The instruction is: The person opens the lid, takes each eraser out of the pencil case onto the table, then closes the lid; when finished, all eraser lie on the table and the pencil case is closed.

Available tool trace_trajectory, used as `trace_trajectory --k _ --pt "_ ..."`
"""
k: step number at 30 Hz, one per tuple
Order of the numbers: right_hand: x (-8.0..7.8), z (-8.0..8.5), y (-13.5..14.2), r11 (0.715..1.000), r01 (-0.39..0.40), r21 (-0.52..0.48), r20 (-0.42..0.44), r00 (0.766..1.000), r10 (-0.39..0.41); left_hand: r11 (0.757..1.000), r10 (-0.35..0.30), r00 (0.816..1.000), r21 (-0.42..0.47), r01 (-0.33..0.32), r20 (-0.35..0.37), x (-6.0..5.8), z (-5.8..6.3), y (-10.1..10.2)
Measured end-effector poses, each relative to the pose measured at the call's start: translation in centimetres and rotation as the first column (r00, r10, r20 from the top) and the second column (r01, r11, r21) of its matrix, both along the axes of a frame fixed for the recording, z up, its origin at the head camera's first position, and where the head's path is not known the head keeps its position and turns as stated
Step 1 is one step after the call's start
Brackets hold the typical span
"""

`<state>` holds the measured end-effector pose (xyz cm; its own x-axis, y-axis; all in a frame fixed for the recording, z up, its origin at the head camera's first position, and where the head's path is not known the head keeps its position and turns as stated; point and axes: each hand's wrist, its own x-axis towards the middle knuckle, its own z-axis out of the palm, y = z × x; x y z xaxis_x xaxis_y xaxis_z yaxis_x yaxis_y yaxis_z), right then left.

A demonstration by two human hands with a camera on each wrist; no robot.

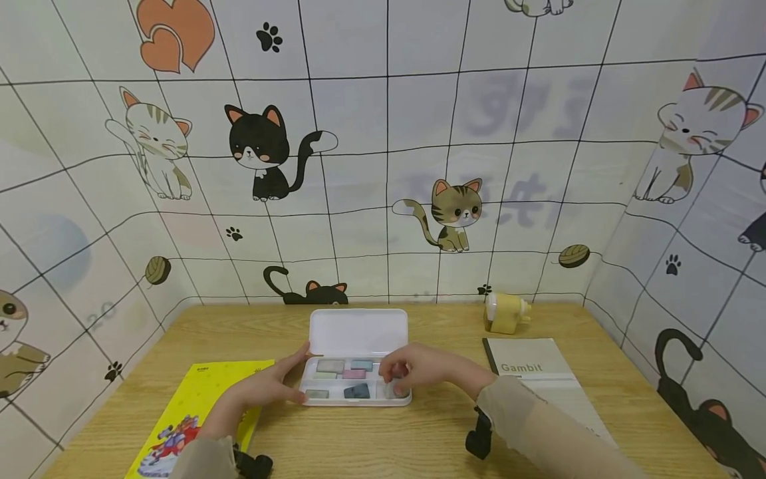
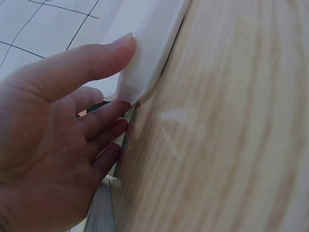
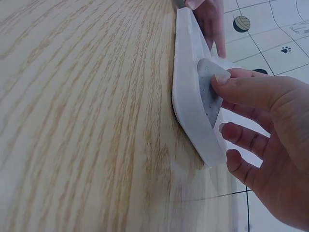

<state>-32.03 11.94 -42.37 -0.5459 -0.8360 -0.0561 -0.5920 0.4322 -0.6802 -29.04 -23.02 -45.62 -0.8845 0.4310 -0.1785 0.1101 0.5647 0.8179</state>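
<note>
A white hinged case (image 1: 358, 332) lies on the table with its lid raised at the back. Several small coloured blocks, among them a pink block (image 1: 354, 374) and a dark blue block (image 1: 357, 391), sit in its compartments. My left hand (image 1: 270, 384) is spread along the case's left side, its thumb at the front left corner and its fingers fairly straight. At the front right compartment, my right hand (image 1: 419, 368) pinches a flat grey speckled piece (image 3: 208, 92) between thumb and fingers. That piece stands tilted at the case's rim in the right wrist view.
A yellow book (image 1: 197, 392) lies at the left, partly under my left forearm. To the right are a grey notebook (image 1: 529, 356) marked "Gambit" and, behind it, a small yellow-and-white bottle-like object (image 1: 505, 314). A cat-patterned cloth (image 1: 359, 166) surrounds the wooden table (image 1: 335, 442).
</note>
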Motion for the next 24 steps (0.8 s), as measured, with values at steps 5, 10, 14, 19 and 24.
trace_trajectory --k 5,10,14,19,24 --pt "0.0 -0.2 0.4 0.999 0.008 -0.038 0.003 1.000 -0.008 1.000 -0.006 1.000 -0.002 0.006 -0.004 -0.1 0.1 0.2" --pt "0.1 -0.3 0.6 0.996 0.037 -0.084 0.020 0.999 -0.035 1.000 -0.003 1.000 -0.002 0.003 -0.003 -0.1 0.2 0.4" --pt "-0.1 -0.4 0.8 0.987 0.094 -0.134 0.062 0.994 -0.087 1.000 0.012 1.000 0.000 -0.012 0.004 0.0 0.2 0.3" --pt "-0.1 -0.1 1.1 0.948 0.192 -0.253 0.133 0.978 -0.163 1.000 -0.005 1.000 -0.001 0.005 -0.004 0.2 0.3 0.2" --pt "0.2 0.6 1.5 0.891 0.290 -0.350 0.159 0.955 -0.249 1.000 -0.023 0.999 -0.016 0.023 -0.026 0.4 0.2 0.0"
